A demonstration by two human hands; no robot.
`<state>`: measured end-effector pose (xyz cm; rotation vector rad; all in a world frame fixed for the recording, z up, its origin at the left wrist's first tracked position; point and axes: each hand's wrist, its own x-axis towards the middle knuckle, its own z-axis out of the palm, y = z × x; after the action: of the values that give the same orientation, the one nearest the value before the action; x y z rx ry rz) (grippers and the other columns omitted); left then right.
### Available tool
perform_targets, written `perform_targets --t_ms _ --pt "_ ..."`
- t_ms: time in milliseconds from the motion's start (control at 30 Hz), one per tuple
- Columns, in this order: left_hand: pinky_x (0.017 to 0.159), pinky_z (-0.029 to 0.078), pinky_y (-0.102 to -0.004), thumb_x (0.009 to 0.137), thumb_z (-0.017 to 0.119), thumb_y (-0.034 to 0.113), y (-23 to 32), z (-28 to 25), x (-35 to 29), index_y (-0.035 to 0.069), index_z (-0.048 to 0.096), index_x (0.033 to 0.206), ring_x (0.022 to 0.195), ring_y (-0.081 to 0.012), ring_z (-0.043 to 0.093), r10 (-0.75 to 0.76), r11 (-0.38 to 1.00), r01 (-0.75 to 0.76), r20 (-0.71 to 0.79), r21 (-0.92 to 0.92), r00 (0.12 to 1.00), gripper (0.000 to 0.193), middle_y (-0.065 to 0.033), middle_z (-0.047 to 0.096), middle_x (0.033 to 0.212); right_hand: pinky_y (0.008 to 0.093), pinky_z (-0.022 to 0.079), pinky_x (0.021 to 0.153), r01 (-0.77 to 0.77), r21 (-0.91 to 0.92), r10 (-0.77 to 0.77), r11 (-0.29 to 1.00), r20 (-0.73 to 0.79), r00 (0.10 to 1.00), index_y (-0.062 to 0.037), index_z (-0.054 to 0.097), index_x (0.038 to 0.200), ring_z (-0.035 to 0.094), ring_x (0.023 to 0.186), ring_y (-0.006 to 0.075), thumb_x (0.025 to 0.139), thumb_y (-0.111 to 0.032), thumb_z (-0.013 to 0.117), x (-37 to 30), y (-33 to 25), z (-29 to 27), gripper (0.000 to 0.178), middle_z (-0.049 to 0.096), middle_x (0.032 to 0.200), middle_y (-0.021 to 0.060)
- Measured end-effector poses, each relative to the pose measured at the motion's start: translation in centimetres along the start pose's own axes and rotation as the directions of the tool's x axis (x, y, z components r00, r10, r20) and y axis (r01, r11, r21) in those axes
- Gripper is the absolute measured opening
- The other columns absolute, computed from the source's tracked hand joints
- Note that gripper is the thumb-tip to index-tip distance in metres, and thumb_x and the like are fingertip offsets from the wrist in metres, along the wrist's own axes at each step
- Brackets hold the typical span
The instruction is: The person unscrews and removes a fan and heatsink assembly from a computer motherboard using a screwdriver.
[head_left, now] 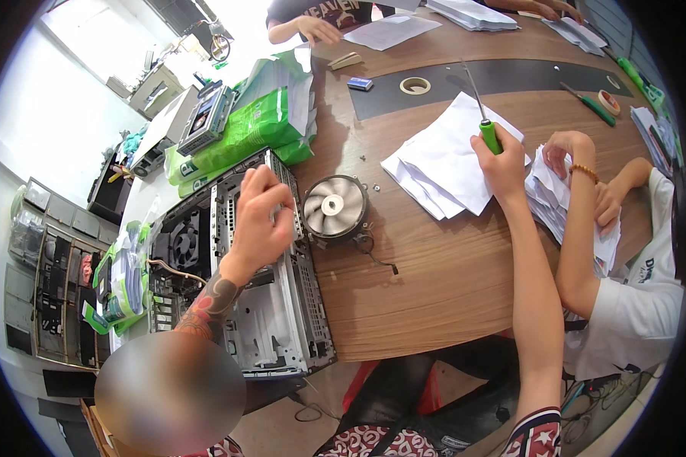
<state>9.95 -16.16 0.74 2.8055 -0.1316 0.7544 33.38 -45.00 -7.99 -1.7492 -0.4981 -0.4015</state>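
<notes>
In my right hand is a screwdriver, gripped by its green handle with the long metal shaft pointing up and away, above a stack of white paper. My left hand hovers over an opened desktop computer case, its fingers curled together; whatever they may hold is hidden. A black fan sits inside the case. Just right of the case, a round CPU cooler with a grey fan lies on the table, its cable trailing toward me. Small metal bits lie beside the cooler.
Green plastic packaging and a metal drive unit stand beyond the case. At right, a co-worker's hands handle crumpled papers. Another person's hand is at the far edge. Tape roll and small blue box lie on the table.
</notes>
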Motion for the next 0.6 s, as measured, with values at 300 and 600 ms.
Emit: perform_targets --t_ms 300,600 --pt "0.060 0.027 -0.0277 0.075 0.037 -0.002 -0.5 -5.6 0.3 0.001 0.035 0.067 0.068 -0.0134 0.034 -0.147 0.977 0.047 -0.500 -0.207 0.853 0.009 -0.0048 0.034 0.075 0.0299 0.037 0.053 -0.024 0.022 0.024 0.999 -0.006 1.000 -0.0013 0.057 0.076 0.044 0.055 0.0108 0.081 -0.019 0.067 0.0 0.1 -0.2 0.021 0.049 0.058 0.0025" --pt "0.058 0.025 -0.0281 0.076 0.038 -0.001 -1.3 -7.1 0.7 0.002 0.033 0.067 0.066 -0.0122 0.032 -0.103 0.985 -0.001 -0.585 -0.175 0.805 0.010 -0.0046 0.035 0.073 0.0302 0.037 0.053 -0.025 0.011 0.025 1.000 -0.006 1.000 -0.0007 0.057 0.076 0.045 0.055 0.0105 0.082 -0.019 0.067 0.1 0.3 -0.4 0.021 0.049 0.059 0.0027"
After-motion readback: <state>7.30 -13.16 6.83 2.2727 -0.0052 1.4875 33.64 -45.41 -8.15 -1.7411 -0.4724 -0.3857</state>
